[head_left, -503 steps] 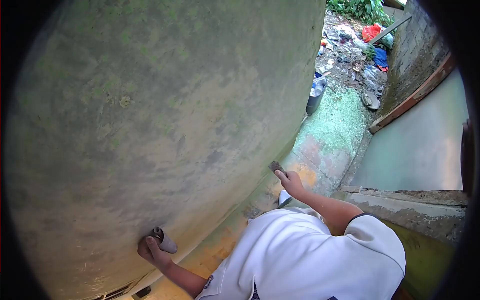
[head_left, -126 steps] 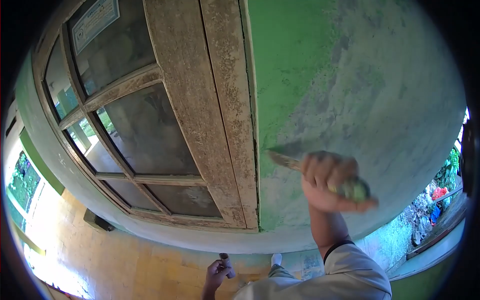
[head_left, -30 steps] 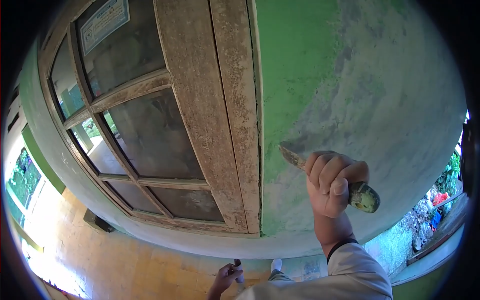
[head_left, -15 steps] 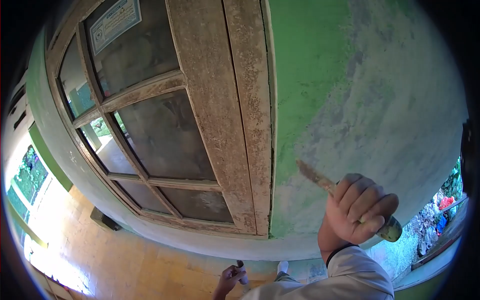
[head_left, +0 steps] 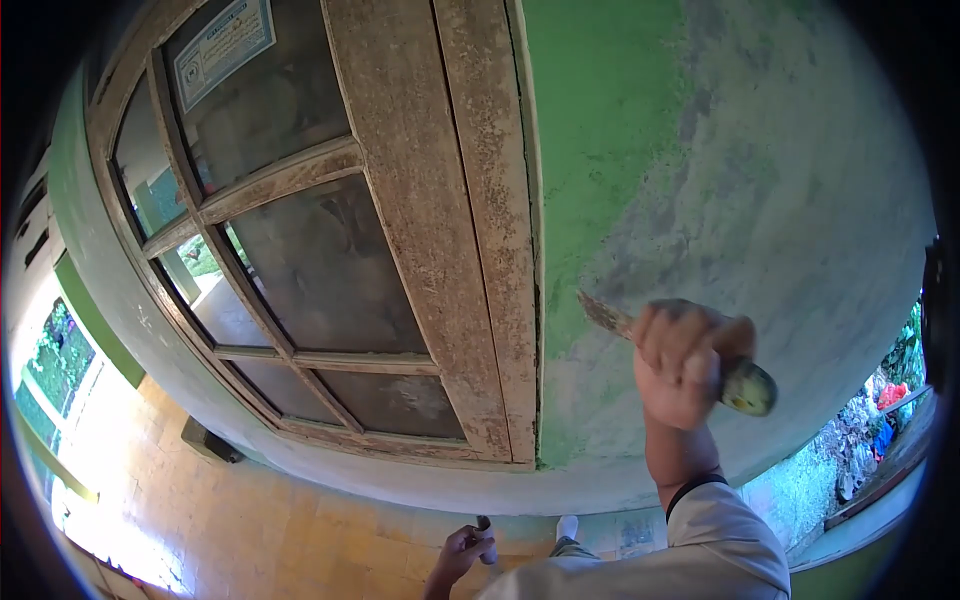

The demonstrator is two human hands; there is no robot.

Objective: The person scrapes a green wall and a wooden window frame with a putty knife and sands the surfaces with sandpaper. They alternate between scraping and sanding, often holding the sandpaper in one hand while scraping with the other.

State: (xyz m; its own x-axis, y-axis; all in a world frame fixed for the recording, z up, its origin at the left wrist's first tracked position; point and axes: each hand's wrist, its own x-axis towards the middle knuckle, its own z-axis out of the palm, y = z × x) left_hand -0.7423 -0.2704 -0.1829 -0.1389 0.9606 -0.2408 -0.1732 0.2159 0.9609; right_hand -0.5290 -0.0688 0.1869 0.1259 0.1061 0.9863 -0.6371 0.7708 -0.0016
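Observation:
My right hand [head_left: 685, 362] is wrapped round a scraper-like tool [head_left: 748, 388], whose green, rounded handle end sticks out at the right. Its worn, flat blade [head_left: 606, 315] points up and left, at the edge between green paint and bare grey patches on the wall [head_left: 770, 200]. Low in the view, my left hand [head_left: 466, 550] is closed round a small dark cylindrical object [head_left: 487, 540], which I cannot identify.
A weathered wooden window frame [head_left: 420, 200] with glass panes and a sticker [head_left: 224, 50] fills the left. Below lies a yellow tiled floor [head_left: 300, 510], with a dark block [head_left: 208, 440] by the wall. A foot [head_left: 567, 529] shows at the bottom. Red and blue items [head_left: 887, 420] are at the right.
My right hand has moved up and left with the tool, and its blade sits slightly higher on the wall. My left hand has barely moved.

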